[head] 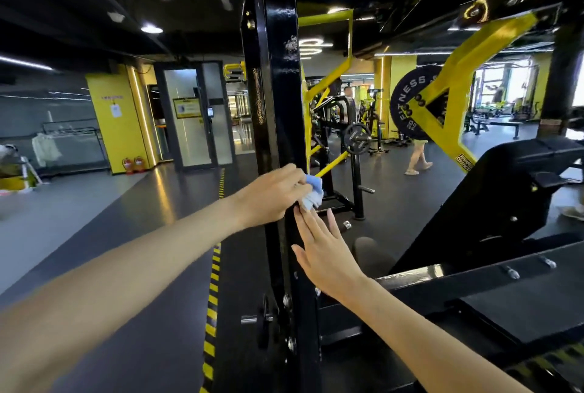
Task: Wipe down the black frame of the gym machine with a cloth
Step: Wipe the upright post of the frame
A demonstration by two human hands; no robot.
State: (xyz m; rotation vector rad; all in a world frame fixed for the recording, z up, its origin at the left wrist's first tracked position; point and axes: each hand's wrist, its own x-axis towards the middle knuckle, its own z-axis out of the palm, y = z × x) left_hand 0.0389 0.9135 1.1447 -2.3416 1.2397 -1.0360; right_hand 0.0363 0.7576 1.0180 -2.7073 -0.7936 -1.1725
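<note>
At the far left a yellow pillar [117, 127] stands on the grey floor with two red fire extinguishers [134, 165] at its foot, and glass doors [189, 117] are just to its right. A yellow-and-black hazard stripe [212, 297] runs along the floor towards the base of the machine.

The left hand [271, 195] reaches in from the lower left corner, crosses the front of the black frame upright [278, 76] and grips the cloth [313, 191], fingers curled round it. The cloth is pale blue and white, bunched into a small wad, and is pressed to the upright's right edge about halfway up the view. Its loose end hangs down from the fingers, so its long axis lies roughly along the upright.

The upright is glossy black and runs from the top edge of the view to the bottom, its long axis vertical. Whitish smears show high on its right face, a strip of gold markings runs down its left face, and bolts sit near its foot.

The right hand [325, 250] comes up from the lower right, its grip open: the fingers are straight and the fingertips [300, 212] touch the upright's right edge just below the cloth.

Farther right are a yellow lever arm [474, 63], a black weight plate [407, 101] lettered FITNESS, a person's legs [418, 157] beyond it, and a black padded seat [493, 196].
</note>
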